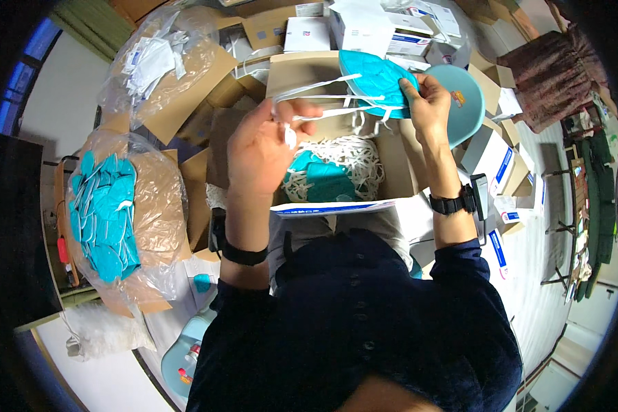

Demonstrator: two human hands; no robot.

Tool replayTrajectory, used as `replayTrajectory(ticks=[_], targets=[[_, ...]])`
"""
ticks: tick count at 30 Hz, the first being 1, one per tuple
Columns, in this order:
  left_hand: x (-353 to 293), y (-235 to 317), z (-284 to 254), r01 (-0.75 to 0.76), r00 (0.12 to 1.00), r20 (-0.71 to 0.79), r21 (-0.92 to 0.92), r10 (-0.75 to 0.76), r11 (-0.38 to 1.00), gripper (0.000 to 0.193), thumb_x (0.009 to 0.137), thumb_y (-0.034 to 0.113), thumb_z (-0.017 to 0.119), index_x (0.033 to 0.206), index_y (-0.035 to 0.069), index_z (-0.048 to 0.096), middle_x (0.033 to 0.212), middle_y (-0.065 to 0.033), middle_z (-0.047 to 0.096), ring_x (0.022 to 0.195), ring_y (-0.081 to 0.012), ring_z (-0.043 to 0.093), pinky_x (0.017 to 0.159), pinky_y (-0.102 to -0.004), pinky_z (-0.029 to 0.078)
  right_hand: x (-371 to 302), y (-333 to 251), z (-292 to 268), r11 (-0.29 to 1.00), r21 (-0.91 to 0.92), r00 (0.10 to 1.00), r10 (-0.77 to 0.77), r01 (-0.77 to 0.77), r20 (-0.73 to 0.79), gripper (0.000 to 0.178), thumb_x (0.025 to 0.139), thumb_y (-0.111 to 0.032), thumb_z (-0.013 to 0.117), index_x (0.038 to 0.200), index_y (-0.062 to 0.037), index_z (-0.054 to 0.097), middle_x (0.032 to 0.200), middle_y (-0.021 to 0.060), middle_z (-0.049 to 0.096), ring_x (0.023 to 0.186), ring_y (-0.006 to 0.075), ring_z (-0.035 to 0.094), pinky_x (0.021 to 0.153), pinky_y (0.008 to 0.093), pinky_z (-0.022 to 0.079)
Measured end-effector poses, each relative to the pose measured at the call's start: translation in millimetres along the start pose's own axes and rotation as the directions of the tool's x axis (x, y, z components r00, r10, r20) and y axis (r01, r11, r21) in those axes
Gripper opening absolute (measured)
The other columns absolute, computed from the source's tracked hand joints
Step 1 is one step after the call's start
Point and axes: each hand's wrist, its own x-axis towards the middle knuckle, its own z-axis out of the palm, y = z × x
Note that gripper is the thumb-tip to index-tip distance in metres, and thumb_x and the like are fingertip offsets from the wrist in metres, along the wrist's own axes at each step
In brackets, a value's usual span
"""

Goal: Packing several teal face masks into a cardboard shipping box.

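Above an open cardboard box (402, 161), my right hand (429, 106) pinches the right end of a teal face mask (371, 79), thumb on top. I cannot tell whether it is one mask or a few stacked together. White elastic straps (316, 85) stretch from the mask across to my left hand (257, 147), whose curled fingers hold them. More strap loops dangle under the mask. Down inside the box lie teal masks (329, 182) amid a heap of white straps (356, 156).
To the left stands a plastic-lined carton (159, 206) holding many teal masks (106, 213). Farther back, a clear bag (185, 41) contains white folded pieces. A blue-green stool (470, 93) sits beyond my right hand. White printed cartons (491, 161) lie at the right and more boxes (360, 31) at the back.
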Motion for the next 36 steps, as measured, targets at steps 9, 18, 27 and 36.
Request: replayTrajectory(ticks=[9, 18, 27, 36], targets=[[-0.1, 13.1, -4.1, -0.032, 0.989, -0.143, -0.045, 0.025, 0.998, 0.027, 0.093, 0.027, 0.054, 0.105, 0.003, 0.06, 0.088, -0.0098, 0.061, 0.078, -0.0189, 0.053, 0.069, -0.0298, 0.04, -0.3, -2.6, -9.5, 1.0, -0.01, 0.997, 0.028, -0.029, -0.07, 0.014, 0.089, -0.009, 0.068, 0.096, 0.0031, 0.066, 0.078, 0.0003, 0.063, 0.067, 0.005, 0.052, 0.061, 0.0211, 0.041], [22.9, -34.8, -0.2, 0.175, 0.923, -0.383, 0.507, 0.039, 0.844, 0.03, 0.09, 0.021, 0.068, 0.113, 0.002, 0.066, 0.075, 0.0047, 0.05, 0.067, -0.0058, 0.043, 0.061, -0.022, 0.036, -10.7, -54.8, -10.0, 0.958, 0.286, 0.998, 0.004, -0.02, 0.056, 0.016, 0.09, -0.007, 0.067, 0.101, 0.0038, 0.065, 0.085, 0.0048, 0.069, 0.07, 0.0059, 0.059, 0.063, 0.0192, 0.045], [24.1, -44.2, 16.5, 0.281, 0.932, -0.362, 0.744, 0.013, 0.607, 0.015, 0.094, 0.021, 0.063, 0.089, 0.007, 0.063, 0.069, 0.0044, 0.051, 0.056, -0.0018, 0.037, 0.049, -0.0198, 0.028, -13.3, -57.1, -4.8, 0.977, 0.208, 0.992, 0.019, -0.045, 0.124, 0.01, 0.088, -0.005, 0.068, 0.094, 0.003, 0.065, 0.08, 0.0028, 0.067, 0.065, 0.0054, 0.056, 0.058, 0.0192, 0.044], [18.3, -74.4, 16.2, 0.247, 0.958, -0.281, 0.727, -0.05, 0.64, 0.023, 0.086, 0.017, 0.074, 0.105, 0.006, 0.072, 0.086, 0.0016, 0.066, 0.073, -0.0046, 0.055, 0.064, -0.0201, 0.044, -11.5, -55.9, 14.3, 0.972, 0.226, 0.995, 0.053, -0.071, 0.085, 0.011, 0.088, -0.006, 0.069, 0.093, 0.003, 0.065, 0.078, 0.0022, 0.066, 0.065, 0.0052, 0.056, 0.058, 0.0194, 0.044]])
